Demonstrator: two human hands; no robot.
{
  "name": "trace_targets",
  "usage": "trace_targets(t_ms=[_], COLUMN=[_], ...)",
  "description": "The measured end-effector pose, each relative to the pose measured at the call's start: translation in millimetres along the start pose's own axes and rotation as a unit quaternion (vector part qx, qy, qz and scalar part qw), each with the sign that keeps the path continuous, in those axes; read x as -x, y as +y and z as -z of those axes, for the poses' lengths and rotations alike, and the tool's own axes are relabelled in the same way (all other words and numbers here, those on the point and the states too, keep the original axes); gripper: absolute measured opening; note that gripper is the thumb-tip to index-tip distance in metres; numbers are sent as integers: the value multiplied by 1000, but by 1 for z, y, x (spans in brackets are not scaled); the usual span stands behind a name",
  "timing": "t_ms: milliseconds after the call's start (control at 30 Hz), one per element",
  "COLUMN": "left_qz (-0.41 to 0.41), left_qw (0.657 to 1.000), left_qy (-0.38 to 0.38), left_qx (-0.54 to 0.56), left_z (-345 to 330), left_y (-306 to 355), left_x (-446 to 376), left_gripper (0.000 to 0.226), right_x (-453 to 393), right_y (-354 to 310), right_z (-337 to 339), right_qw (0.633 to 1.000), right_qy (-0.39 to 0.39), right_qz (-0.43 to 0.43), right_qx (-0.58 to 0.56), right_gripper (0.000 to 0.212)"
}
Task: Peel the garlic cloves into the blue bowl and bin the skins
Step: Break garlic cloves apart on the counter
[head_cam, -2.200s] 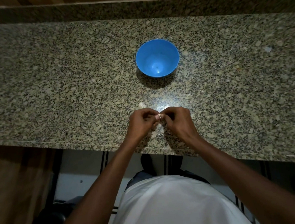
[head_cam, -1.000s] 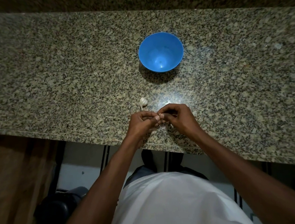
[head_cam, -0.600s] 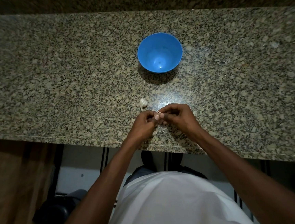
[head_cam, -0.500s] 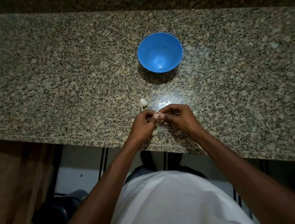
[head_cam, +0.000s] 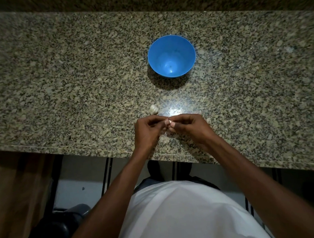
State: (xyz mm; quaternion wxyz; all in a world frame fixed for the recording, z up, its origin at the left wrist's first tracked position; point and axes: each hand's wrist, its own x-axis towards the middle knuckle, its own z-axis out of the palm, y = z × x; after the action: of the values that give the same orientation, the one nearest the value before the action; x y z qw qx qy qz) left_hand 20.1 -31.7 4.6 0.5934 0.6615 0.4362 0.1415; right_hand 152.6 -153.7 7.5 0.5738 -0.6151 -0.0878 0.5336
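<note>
I have both hands curled over the near edge of the surface (head_cam: pixel 72 73), the left hand (head_cam: pixel 147 133) and right hand (head_cam: pixel 189 128) pinching one small garlic clove (head_cam: pixel 168 122) between their fingertips, while another piece of garlic (head_cam: pixel 154 109) lies just beyond them and the blue bowl (head_cam: pixel 171 56) stands farther off with nothing visible inside. I judge the clove light, firm and apt to slip, its papery skin brittle, best nicked at an end; no writing is readable anywhere.
</note>
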Motion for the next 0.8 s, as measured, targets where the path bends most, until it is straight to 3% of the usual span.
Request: trace_targets(t_ms=[100,233,367,500,633,800], left_qz=[-26,-35,56,167,238,213], left_qw=[999,998,997,969,944,950], left_qy=[22,22,-31,-78,-122,-128], left_qx=[-39,-40,48,163,194,191], left_z=[-4,-9,-8,-2,5,5], left_y=[2,0,0,10,8,6], left_x=[3,3,-1,-6,-22,-20], left_gripper=[10,8,8,15,18,15], right_x=[1,4,5,5,3,0], right_y=[2,8,12,10,9,8], right_z=[-1,-4,-4,-9,-6,-1], right_qw=[1000,998,977,958,965,983], right_qy=[14,49,118,153,137,95], right_qz=[-16,33,94,125,126,102], right_qx=[-20,19,148,209,184,123], right_gripper=[29,23,12,10,11,15])
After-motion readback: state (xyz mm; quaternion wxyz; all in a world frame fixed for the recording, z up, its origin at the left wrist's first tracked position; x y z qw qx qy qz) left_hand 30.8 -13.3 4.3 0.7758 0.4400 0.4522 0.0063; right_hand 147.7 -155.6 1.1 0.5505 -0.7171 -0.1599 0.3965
